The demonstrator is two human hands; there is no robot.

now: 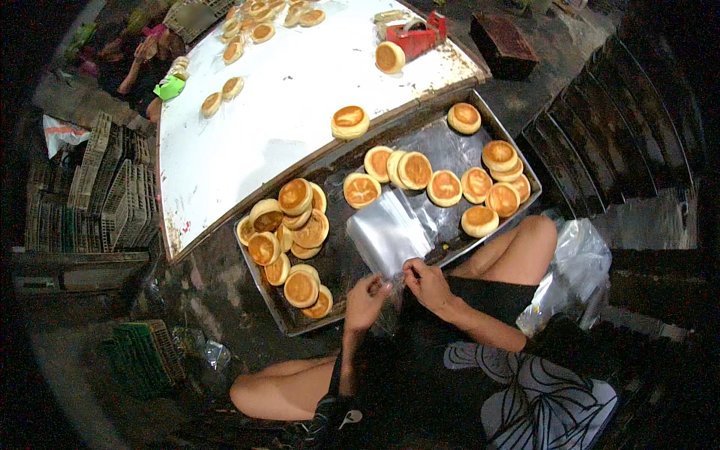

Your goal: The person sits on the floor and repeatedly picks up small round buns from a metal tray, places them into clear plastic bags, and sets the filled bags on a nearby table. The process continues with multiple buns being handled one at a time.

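A wide metal baking tray (284, 331) lies before me with round browned buns in it, a pile at the left and a looser group at the right. A stack of clear plastic bags (388, 232) rests between the two groups. At the near edge of the stack, my left hand (365, 301) has its fingers curled close to thin clear plastic. My right hand (430, 286) pinches the near edge of a clear bag between thumb and fingers. One bun (350, 122) sits on the white table's edge, beyond the tray.
The white table (225, 149) holds more buns, some in clear plastic, and a red tape dispenser (416, 38). Plastic crates (126, 202) are stacked at the left, a green crate (143, 354) lower down. A plastic bag (574, 270) lies by my right knee. Another person (132, 70) sits far left.
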